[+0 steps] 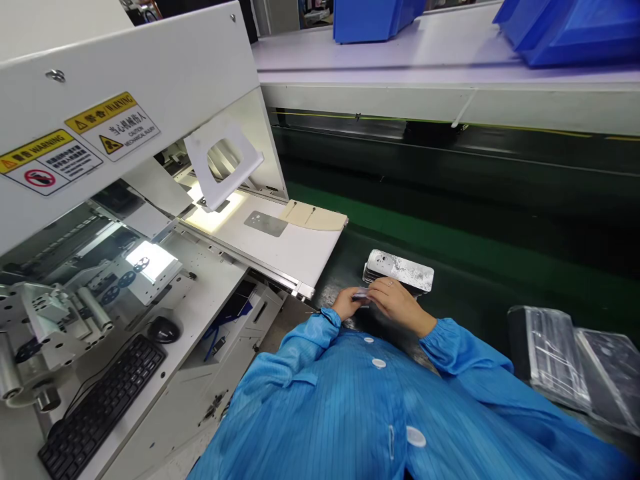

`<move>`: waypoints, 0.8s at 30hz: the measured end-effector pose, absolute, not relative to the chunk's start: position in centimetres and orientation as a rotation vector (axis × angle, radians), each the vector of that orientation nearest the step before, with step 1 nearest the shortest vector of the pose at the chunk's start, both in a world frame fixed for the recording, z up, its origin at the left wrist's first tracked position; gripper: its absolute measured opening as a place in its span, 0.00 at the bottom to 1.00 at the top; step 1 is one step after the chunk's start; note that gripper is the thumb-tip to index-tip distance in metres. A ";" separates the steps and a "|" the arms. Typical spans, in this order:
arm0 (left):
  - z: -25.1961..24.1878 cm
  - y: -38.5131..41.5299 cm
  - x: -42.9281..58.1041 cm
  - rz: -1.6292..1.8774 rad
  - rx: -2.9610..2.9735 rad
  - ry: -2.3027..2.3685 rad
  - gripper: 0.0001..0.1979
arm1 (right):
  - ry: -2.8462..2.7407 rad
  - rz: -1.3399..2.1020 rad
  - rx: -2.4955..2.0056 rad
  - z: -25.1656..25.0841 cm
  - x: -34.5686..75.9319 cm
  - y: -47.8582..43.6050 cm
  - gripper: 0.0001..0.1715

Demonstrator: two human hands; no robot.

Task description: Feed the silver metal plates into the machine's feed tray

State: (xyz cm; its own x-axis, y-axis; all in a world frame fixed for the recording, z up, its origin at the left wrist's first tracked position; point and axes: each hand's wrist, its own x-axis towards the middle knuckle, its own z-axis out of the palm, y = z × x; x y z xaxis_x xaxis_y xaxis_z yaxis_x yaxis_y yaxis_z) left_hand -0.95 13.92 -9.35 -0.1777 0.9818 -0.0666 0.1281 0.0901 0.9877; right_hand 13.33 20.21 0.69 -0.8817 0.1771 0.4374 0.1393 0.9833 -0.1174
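Observation:
Close in front of my body, my left hand (346, 304) is closed on the left end of a thin, flat piece (361, 293), seen nearly edge-on. The fingers of my right hand (398, 305) pinch its other side. What kind of piece it is cannot be made out. Just beyond my right hand lies a stack of silvery phone-sized plates (403, 268) with rounded corners and holes at one end. A similar grey plate (266, 224) rests flat on the machine's white feed belt (295, 257), to the left of my hands.
At left stands a white machine (165, 73) with warning labels, a keyboard (103, 407) and a mouse (163, 329). A beige guide (315, 216) crosses the belt's end. Plastic-wrapped packs (555, 357) lie at right. Blue bins (373, 20) stand on the shelf above.

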 end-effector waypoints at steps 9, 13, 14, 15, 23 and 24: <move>-9.3 14.0 -1.0 1.221 1.171 1.480 0.07 | -2.630 0.132 -0.196 0.1 12.6 20.7 0.14; -9.0 13.9 -1.1 1.215 1.172 1.468 0.09 | -2.578 0.137 -0.234 0.4 12.6 20.4 0.15; -9.0 13.9 -1.2 1.213 1.172 1.463 0.10 | -2.564 0.124 -0.251 0.6 12.7 20.3 0.15; -8.9 13.9 -1.2 1.213 1.172 1.457 0.12 | -2.547 0.103 -0.265 0.7 12.8 20.2 0.14; -8.7 14.0 -1.4 1.237 1.168 1.409 0.19 | -2.415 0.015 -0.245 1.3 13.2 19.9 0.12; -8.7 14.0 -1.4 1.240 1.164 1.407 0.20 | -2.410 0.018 -0.257 1.3 13.2 19.9 0.12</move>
